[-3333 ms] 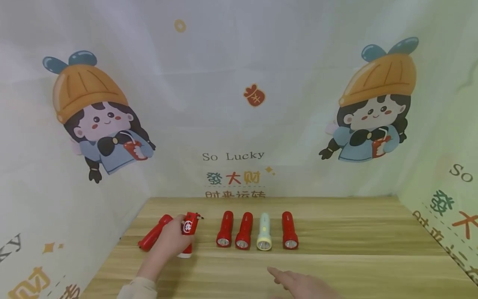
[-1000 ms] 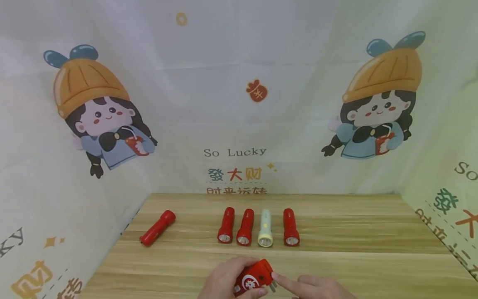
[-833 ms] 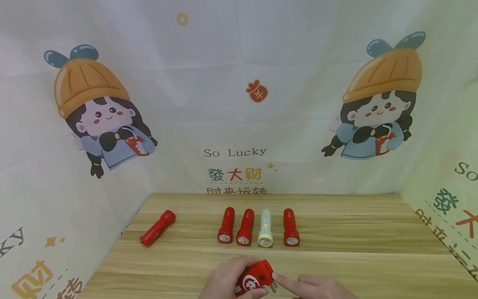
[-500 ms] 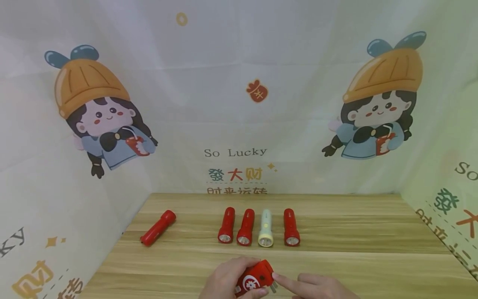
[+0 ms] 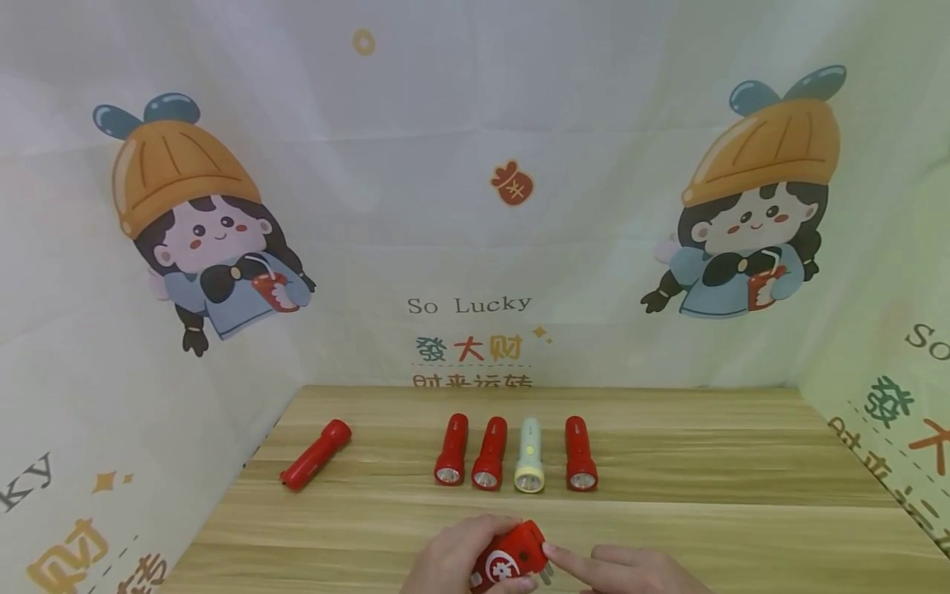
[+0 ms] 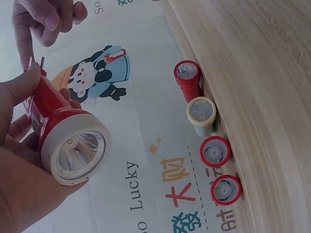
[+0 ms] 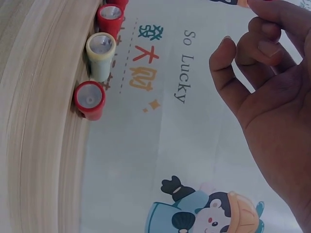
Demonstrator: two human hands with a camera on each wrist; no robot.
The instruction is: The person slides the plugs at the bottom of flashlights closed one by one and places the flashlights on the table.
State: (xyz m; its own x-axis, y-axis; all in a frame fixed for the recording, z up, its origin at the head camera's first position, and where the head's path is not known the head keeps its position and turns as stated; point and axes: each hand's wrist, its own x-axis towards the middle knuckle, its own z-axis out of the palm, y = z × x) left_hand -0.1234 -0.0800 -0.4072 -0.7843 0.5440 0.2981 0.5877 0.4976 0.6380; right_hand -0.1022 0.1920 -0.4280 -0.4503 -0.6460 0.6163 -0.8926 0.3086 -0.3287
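Note:
My left hand (image 5: pixel 451 557) grips a red flashlight (image 5: pixel 529 546) near the front middle of the table. Its body bears a white round emblem, and two metal plug prongs (image 5: pixel 547 572) stick out of its tail end. In the left wrist view the thumb lies along the body, and the white-rimmed lens (image 6: pixel 80 151) faces the camera. The straight index finger of my right hand (image 5: pixel 631 571) touches the tail end beside the prongs. In the right wrist view the other fingers (image 7: pixel 224 60) are loosely bent and hold nothing.
Behind the hands, several flashlights lie in a row, lenses toward me: two red ones (image 5: pixel 451 450) (image 5: pixel 490 452), a pale green one (image 5: pixel 530 450) and a red one (image 5: pixel 580 454). Another red flashlight (image 5: pixel 316 455) lies slanted at the left. A printed cloth (image 5: pixel 594 247) encloses the wooden table (image 5: pixel 705 462).
From the table's left, my left hand has brought the red flashlight to the front middle. My right index finger has come to its tail end. Over the last second both hands hold nearly still.

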